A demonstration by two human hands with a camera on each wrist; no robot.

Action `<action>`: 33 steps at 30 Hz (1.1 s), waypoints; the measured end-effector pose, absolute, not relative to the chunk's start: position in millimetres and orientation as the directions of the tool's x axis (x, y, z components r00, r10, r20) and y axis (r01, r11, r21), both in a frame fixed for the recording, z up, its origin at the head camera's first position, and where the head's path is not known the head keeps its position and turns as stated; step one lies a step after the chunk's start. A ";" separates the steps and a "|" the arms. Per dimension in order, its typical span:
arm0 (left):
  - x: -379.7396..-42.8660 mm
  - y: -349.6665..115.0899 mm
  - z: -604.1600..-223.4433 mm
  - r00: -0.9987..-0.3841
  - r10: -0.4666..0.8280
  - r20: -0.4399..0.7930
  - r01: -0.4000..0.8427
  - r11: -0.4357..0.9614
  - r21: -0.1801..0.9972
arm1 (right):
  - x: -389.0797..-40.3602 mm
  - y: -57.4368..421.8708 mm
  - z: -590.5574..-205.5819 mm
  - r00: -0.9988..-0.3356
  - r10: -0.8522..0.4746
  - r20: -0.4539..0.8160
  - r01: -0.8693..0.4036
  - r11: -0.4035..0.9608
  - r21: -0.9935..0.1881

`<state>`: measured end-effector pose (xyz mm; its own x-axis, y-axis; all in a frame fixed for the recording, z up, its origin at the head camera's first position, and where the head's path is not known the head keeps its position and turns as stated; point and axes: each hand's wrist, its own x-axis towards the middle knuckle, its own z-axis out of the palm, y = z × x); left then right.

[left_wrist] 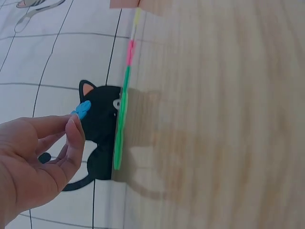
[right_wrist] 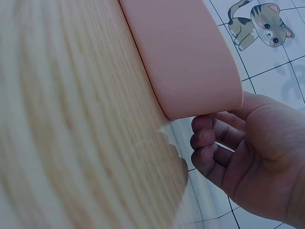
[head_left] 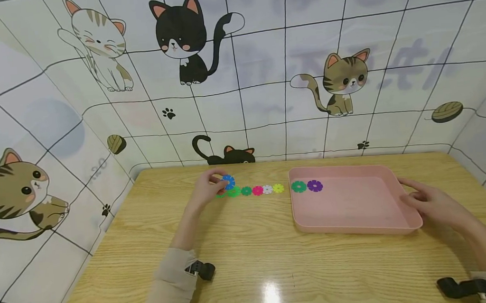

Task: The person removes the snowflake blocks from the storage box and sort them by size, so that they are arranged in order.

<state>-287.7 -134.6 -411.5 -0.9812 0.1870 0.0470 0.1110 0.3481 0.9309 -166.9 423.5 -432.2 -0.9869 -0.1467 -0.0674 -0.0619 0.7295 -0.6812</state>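
My left hand (head_left: 206, 189) pinches a blue notched plastic disc (head_left: 228, 182) between thumb and fingertips, just above the left end of a row of similar discs on the table. From left to right the row shows a bright green disc (head_left: 234, 191), a darker green disc (head_left: 246, 190), a pink disc (head_left: 257, 191), a white disc (head_left: 267, 189) and a yellow disc (head_left: 278, 188). At the right, my right hand (head_left: 437, 205) holds the side rim of a shallow pink tray (head_left: 356, 230). Inside that tray lie a green disc (head_left: 299, 186) and a purple disc (head_left: 314, 186).
A wooden table (head_left: 242, 256) carries everything, its back edge against a wall sheet (head_left: 265, 107) with cartoon cats and grid lines. Black straps with small devices sit on both wrists, including the left strap (head_left: 201, 270).
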 end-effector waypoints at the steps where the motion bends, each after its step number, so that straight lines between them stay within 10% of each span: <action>1: -288.2 -138.7 -412.2 -0.983 0.179 0.042 0.105 0.356 0.929 | -166.8 423.5 -432.2 -0.987 -0.148 -0.066 -0.064 0.729 -0.681; 33: -297.2 -192.8 -423.3 -0.991 0.020 -0.136 -0.113 0.446 0.888 | -166.8 421.6 -433.2 -0.988 -0.139 -0.063 -0.065 0.756 -0.651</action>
<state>-297.2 -192.8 -423.3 -0.9905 0.0197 -0.1361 -0.1131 0.4460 0.8879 -166.8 421.6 -433.2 -0.9883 -0.1388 -0.0631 -0.0646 0.7561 -0.6513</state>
